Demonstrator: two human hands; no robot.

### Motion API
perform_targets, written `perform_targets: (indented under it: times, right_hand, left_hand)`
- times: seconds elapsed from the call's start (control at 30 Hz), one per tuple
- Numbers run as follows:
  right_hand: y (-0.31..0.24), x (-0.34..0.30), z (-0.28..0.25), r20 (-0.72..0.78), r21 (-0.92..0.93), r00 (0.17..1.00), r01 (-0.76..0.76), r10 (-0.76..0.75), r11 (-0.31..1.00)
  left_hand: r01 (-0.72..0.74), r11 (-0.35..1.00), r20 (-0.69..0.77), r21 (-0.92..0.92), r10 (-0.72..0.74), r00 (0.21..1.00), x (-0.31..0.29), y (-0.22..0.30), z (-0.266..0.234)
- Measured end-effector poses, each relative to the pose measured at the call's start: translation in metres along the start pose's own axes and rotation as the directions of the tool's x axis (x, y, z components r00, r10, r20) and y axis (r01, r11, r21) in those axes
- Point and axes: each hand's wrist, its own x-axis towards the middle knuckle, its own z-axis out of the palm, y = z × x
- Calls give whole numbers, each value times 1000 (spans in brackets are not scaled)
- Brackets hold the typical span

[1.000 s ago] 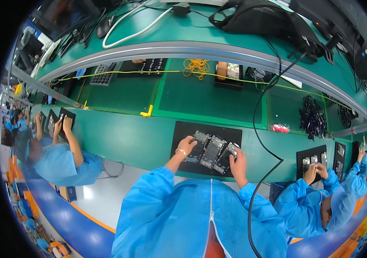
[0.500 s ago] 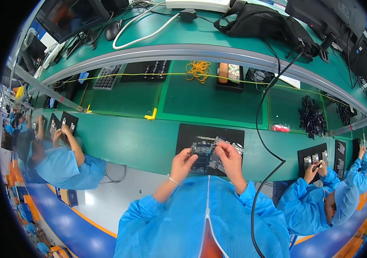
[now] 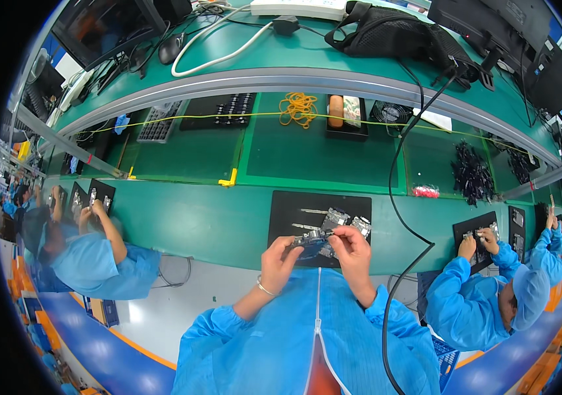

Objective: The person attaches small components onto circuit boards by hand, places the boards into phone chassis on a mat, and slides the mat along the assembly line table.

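Between my two hands, above the near part of a black mat (image 3: pixel 284 209), a small dark circuit board (image 3: pixel 309 239) is held tilted, its edge turned up toward me. My left hand (image 3: pixel 277 262) pinches its left end with thumb and fingers. The right hand (image 3: pixel 353 255) is closed at its right end, fingertips on the corner. Further circuit boards with silvery parts (image 3: pixel 335 218) lie on the mat just beyond my hands, beside thin metal strips (image 3: pixel 312 211). My fingers partly hide the held board.
A black cable (image 3: pixel 419 238) hangs down right of the mat. Beyond the green bench stand a metal rail (image 3: pixel 274 80), an orange cord bundle (image 3: pixel 299 108), a black box (image 3: pixel 347 131) and a heap of dark parts (image 3: pixel 472 174). Co-workers (image 3: pixel 100 260) sit on both sides.
The held board has tipped from lying nearly flat to edge-up and moved slightly toward me. More of the boards and strips on the mat now shows.
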Motion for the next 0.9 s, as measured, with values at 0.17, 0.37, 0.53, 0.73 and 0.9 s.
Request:
perform_targets:
  times: [0.17, 0.37, 0.53, 0.73, 0.9]
  right_hand:
    - [-3, -2, 1, 32, 63, 999, -34, 32, 997]
    - [-5, 0, 0, 100, 67, 993, 50, -57, 996]
    - [-7, 10, -4, 146, -40, 989, -16, 21, 999]
    - [78, 14, -39, -8, -91, 969, -245, 245, 965]
    - [112, -30, -91, -60, -67, 922, -385, 382, 920]
  left_hand:
    - [-25, 1000, 22, -18, 25, 999, -1, -1, -4]
    - [-89, 996, 66, 23, 88, 994, 3, 5, -12]
    - [-162, 981, 116, 109, 149, 982, 14, -2, -15]
    - [263, 959, 139, 103, -276, 951, 56, -141, -2]
    - [313, 871, -31, 378, -326, 945, 65, -248, -15]
